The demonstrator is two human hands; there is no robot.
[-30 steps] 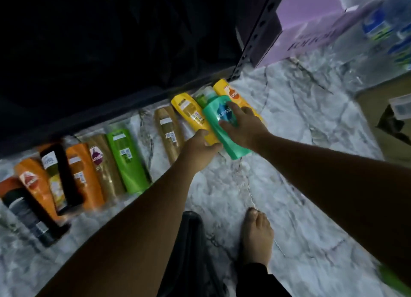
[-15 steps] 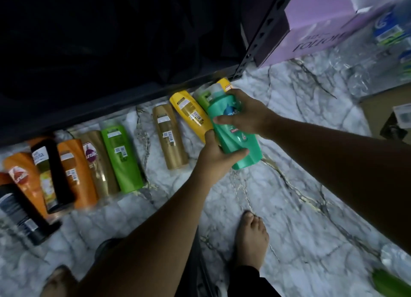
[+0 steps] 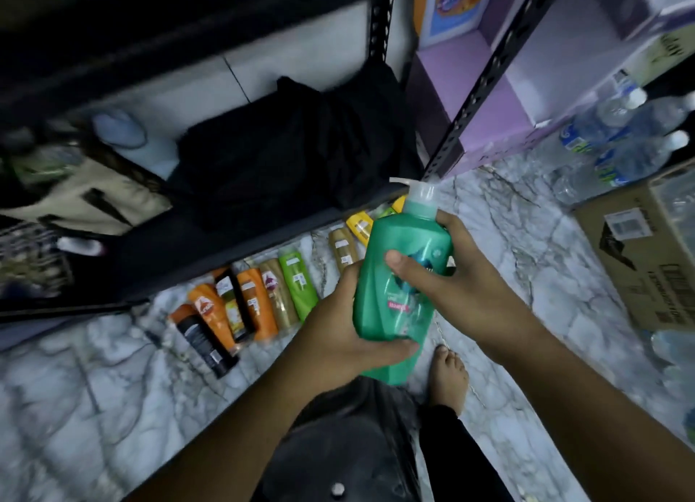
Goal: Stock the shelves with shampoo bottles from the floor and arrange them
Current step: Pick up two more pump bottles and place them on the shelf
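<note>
Our left hand [image 3: 338, 332] and right hand [image 3: 451, 287] both grasp one green bottle [image 3: 398, 276], held upright in the air at the centre of the view, above the floor [image 3: 526, 238].

We look down on pale marble flooring. A dark metal shelf [image 3: 188, 246] fills the view from 9 to 12 o'clock. On its lowest level, at 11 o'clock, sits a black bag [image 3: 286, 155]. At 3 o'clock stands a cardboard box [image 3: 647, 253], with water bottles [image 3: 620, 133] at 2 o'clock. A row of bottles [image 3: 263, 298] in orange, black, gold, green and yellow lies flat on the floor along the shelf's foot, running from 8 o'clock of the held bottle up to 12 o'clock.

The green bottle is the biggest shampoo bottle here. We judge it fairly heavy if full, with stiff plastic walls that look glossy and may be slippery. Its white pump [image 3: 419, 191], at 12 o'clock on top, looks like the weak part and a poor handle. The wide body and the base seem the safest places to hold.

Our left hand cups the lower body from 8 o'clock, fingers curled behind and thumb [image 3: 395, 347] laid across the front near the base. Our right hand wraps the upper body from 3 o'clock, thumb pressed on the label. Neither hand is loose.
</note>
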